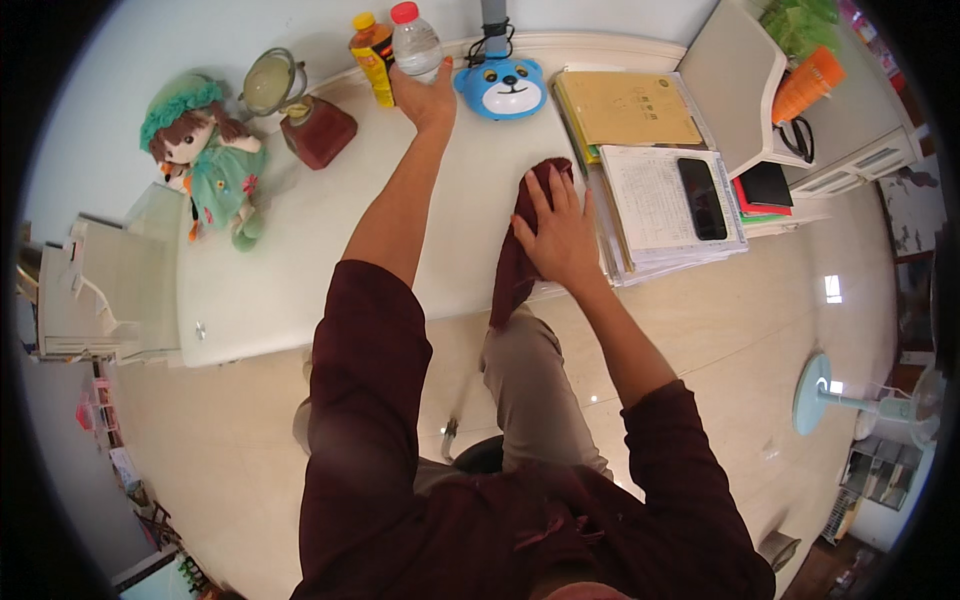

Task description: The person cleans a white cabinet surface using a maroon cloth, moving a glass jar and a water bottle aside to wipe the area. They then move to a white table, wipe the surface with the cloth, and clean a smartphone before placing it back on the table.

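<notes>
At the back of the white desk (285, 277), my left hand (426, 101) is around the lower part of a clear plastic bottle (417, 46) with a red cap. Right beside it stands a yellow-capped drink bottle (373, 64) with a yellow and black label. My right hand (561, 236) rests on a folded maroon cloth (512, 274), palm down and fingers spread over it. One end of the cloth hangs past the desk's front edge. Close to the left hand is a blue bear-faced lamp base (501, 90) with a black cord wound around its stem.
On the right lie a tan folder (634, 109), handwritten papers (645, 202) and a black smartphone (702, 199). A shelf unit holds an orange tube (808, 84). To the left are a doll (217, 157) and a globe-like ornament on a red base (319, 133). A fan (814, 394) stands on the floor.
</notes>
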The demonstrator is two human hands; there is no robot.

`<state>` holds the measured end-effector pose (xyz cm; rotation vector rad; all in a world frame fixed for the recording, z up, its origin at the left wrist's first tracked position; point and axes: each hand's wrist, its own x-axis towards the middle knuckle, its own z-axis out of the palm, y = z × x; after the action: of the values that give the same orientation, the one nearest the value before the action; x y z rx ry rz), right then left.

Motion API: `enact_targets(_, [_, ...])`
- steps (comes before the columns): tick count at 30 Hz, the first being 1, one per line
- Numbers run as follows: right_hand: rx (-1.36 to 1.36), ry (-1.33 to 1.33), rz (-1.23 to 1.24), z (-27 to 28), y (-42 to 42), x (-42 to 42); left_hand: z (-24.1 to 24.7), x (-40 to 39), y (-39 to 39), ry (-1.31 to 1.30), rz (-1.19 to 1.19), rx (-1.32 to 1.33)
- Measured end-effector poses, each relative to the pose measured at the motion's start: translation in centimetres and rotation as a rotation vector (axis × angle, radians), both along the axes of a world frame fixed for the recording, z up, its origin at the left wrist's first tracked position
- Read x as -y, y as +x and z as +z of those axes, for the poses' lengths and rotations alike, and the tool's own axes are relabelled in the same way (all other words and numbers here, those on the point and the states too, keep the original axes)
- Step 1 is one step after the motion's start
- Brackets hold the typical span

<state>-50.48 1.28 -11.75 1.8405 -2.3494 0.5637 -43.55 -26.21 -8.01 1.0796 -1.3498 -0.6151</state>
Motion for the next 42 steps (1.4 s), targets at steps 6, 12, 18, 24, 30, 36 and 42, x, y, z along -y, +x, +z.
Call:
enact_targets(6, [-0.041, 0.026, -0.017, -1.1, -1.6, 3.5, 1.5, -9.9, 11.2, 0.088, -0.473, -0.238])
enact_targets(12, [-0.062, -0.147, 0.064, -1.8, -0.7, 3.9, 2.3, -26.9, 28.4, 0.406, -0.7, -0.681])
enact_targets(18, [0.272, -0.337, 0.292, -2.1, 13.0, -0.7, -2.5, -36.0, 40.2, 0.686, -0.712, -1.125])
enact_targets(24, [1.377, 0.176, 0.458, 6.1, 30.8, -9.2, -5.8, -40.4, 46.1, 0.563, -0.618, -1.377])
enact_targets(30, [0.445, -0.043, 1.191, 6.0, 42.8, -14.9, -7.8, -41.4, 49.9, 0.481, -0.637, -1.535])
enact_targets(36, [0.43, -0.096, 1.183, 4.4, 47.6, -11.6, -6.8, -40.3, 51.8, 0.467, -0.417, -1.332])
enact_targets(42, [0.396, -0.177, 1.21, 5.0, 51.4, -5.5, -5.2, -39.4, 52.9, 0.655, -0.214, -1.3])
